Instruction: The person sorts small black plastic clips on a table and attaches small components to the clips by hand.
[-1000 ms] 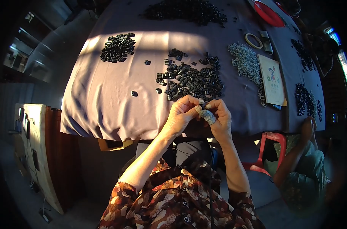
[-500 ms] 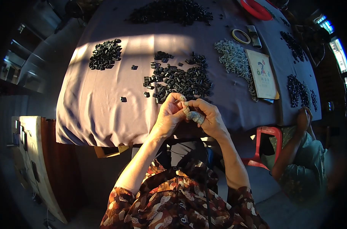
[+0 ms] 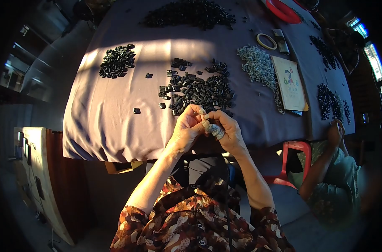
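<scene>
Meeting at their fingertips above the near edge of the counter (image 3: 115,105), the left hand (image 3: 183,133) and right hand (image 3: 233,133) work close together. The left has thumb and forefinger pinched shut; whether a small piece sits between them, I cannot tell. The right is curled around a grey speckled bundle (image 3: 215,131), which lies against its fingers on the side facing the left hand. The bundle's long axis slants from near the left thumb down toward the right palm, so the right hand is the nearer one, already touching.

Just beyond the fingertips spreads the middle heap of black pieces (image 3: 203,90), leaving little bare cloth ahead. More room lies to the left, where one stray black piece (image 3: 136,110) rests well short of the left heap (image 3: 117,62). On the right, bare cloth separates the hands from the silvery heap (image 3: 258,66) and the booklet (image 3: 289,84). Another person's hand (image 3: 336,132) rests at the far right edge, well apart.
</scene>
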The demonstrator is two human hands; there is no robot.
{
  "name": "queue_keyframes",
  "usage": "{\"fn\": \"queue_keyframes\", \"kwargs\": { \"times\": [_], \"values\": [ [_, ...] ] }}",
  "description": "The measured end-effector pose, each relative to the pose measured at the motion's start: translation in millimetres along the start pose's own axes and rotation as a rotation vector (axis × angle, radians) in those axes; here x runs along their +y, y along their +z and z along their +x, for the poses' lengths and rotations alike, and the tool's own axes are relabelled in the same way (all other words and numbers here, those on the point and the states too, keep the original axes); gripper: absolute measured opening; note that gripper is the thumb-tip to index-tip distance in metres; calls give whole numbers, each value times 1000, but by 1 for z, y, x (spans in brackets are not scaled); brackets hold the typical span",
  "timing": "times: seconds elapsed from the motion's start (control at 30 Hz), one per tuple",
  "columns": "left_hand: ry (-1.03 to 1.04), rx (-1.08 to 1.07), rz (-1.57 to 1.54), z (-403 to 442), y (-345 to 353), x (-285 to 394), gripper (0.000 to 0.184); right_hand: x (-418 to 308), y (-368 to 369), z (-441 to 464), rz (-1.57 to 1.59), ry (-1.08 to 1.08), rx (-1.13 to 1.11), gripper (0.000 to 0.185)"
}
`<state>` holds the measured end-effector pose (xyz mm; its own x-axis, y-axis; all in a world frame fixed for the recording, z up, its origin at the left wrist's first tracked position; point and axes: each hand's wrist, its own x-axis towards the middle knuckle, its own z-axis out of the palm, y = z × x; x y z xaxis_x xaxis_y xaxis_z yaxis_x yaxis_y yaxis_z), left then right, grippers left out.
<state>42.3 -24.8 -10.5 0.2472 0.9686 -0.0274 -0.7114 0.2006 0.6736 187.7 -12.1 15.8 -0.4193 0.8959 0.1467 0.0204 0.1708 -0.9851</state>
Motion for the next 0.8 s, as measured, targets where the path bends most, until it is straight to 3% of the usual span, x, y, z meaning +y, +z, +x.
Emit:
{"fn": "queue_keyframes", "kwargs": {
  "times": [0.4, 0.6, 0.8],
  "values": [
    [21, 17, -24, 1, 2, 0, 26, 0, 1, -2, -12, 29, 35, 19],
    [5, 66, 8, 0, 4, -1, 21, 3, 5, -6, 87, 133, 196, 11],
    [38, 77, 25, -3, -1, -7, 15, 7, 8, -8, -1, 76, 250, 14]
  ]
}}
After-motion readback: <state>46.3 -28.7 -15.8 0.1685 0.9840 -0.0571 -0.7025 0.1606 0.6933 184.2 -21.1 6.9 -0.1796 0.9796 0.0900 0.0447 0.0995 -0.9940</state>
